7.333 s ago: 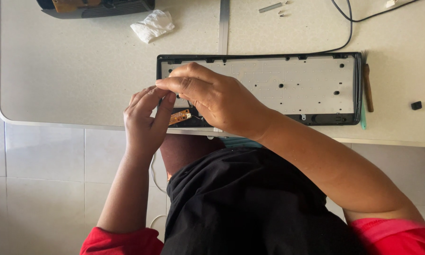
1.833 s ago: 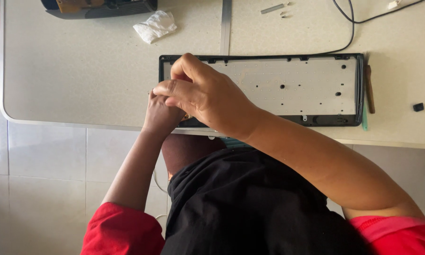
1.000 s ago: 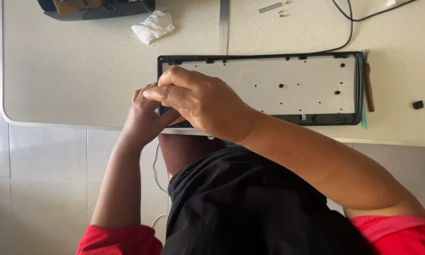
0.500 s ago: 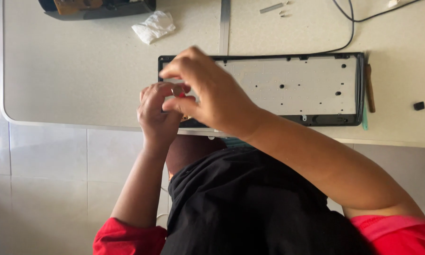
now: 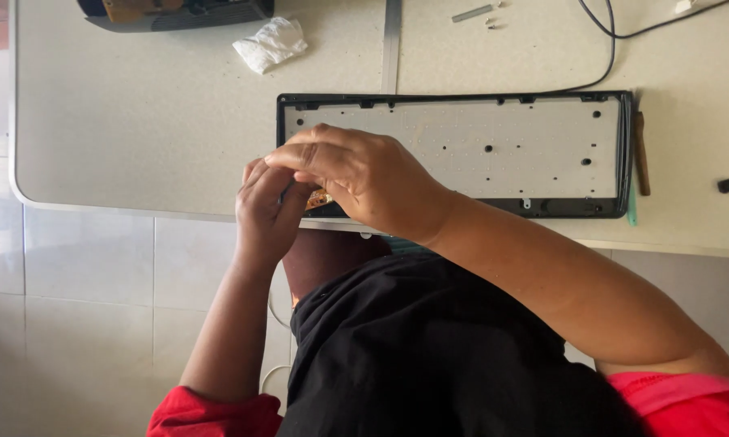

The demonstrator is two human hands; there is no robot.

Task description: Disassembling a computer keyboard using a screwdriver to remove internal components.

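Both hands bunched together at the near left corner of an opened keyboard shell (image 5: 461, 146) lying flat on the table (image 5: 138, 121). Left hand (image 5: 269, 209) curled in from below, fingers bent against the corner; right hand (image 5: 364, 178) arched over it, fingertips pinched down on a small brownish circuit piece (image 5: 319, 198) barely visible between them, though exactly which fingers grip it cannot be told. Probably light, thin and brittle, that piece: best taken by its edges, not flexed. Shell itself likely light, stiff plastic with a metal plate, easy to slide. Beyond the hands, a crumpled white cloth (image 5: 271, 43); far right, a black cable (image 5: 607, 48).
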